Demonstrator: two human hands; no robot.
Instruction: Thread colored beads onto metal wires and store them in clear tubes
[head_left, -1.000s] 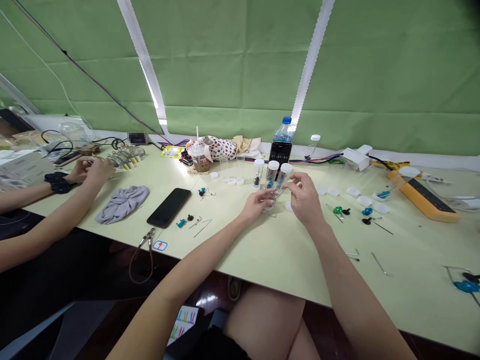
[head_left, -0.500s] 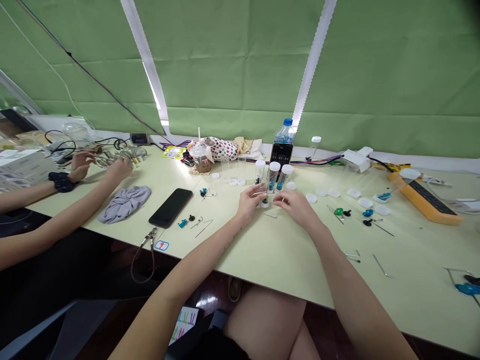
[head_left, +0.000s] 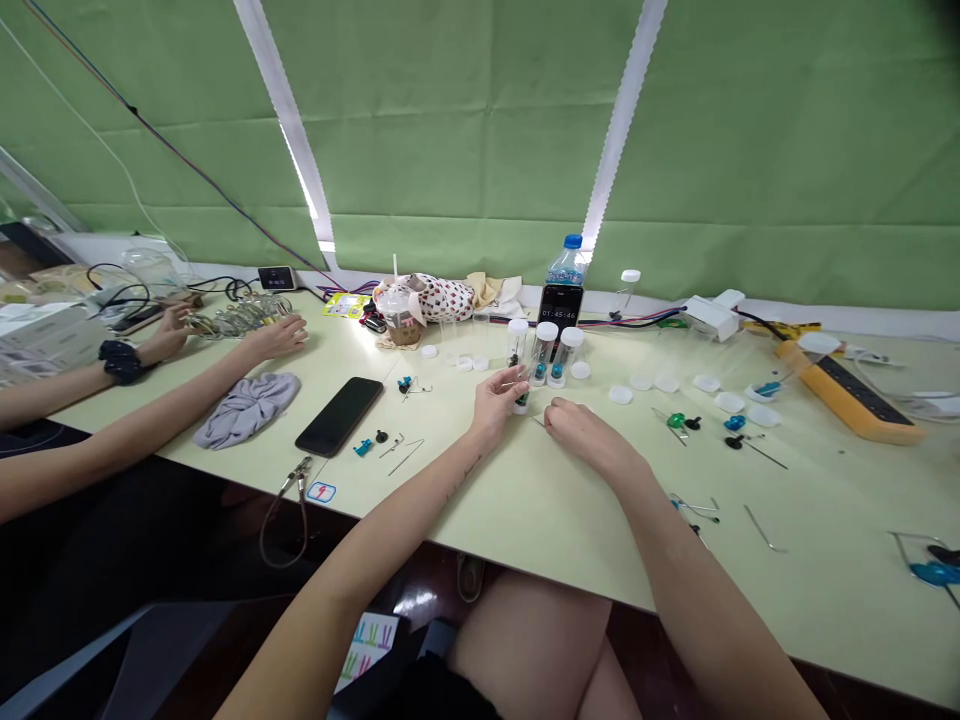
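Note:
My left hand (head_left: 495,410) is closed round a small clear tube (head_left: 521,402) with a green piece inside, upright near the table's middle. To its right, my right hand (head_left: 583,430) is closed low over the table, and a short end of a thin metal rod (head_left: 538,422) sticks out from its fingertips. Three capped tubes stand just behind: one with dark contents (head_left: 517,342), two with blue pieces, the middle tube (head_left: 544,352) and the right tube (head_left: 571,356). A white cap (head_left: 580,370) lies beside them.
Several white caps (head_left: 619,395), a green part (head_left: 676,420), blue parts (head_left: 735,425) and bent rods (head_left: 763,528) lie to the right. An orange power strip (head_left: 862,400), a phone timer (head_left: 561,312), a bottle (head_left: 568,265) and a black phone (head_left: 339,416) surround. A co-worker's hands (head_left: 277,338) are left.
My right hand has come down to the rod on the table and its fingers have closed on it. My left hand stays at the tube. The co-worker's near hand has moved right.

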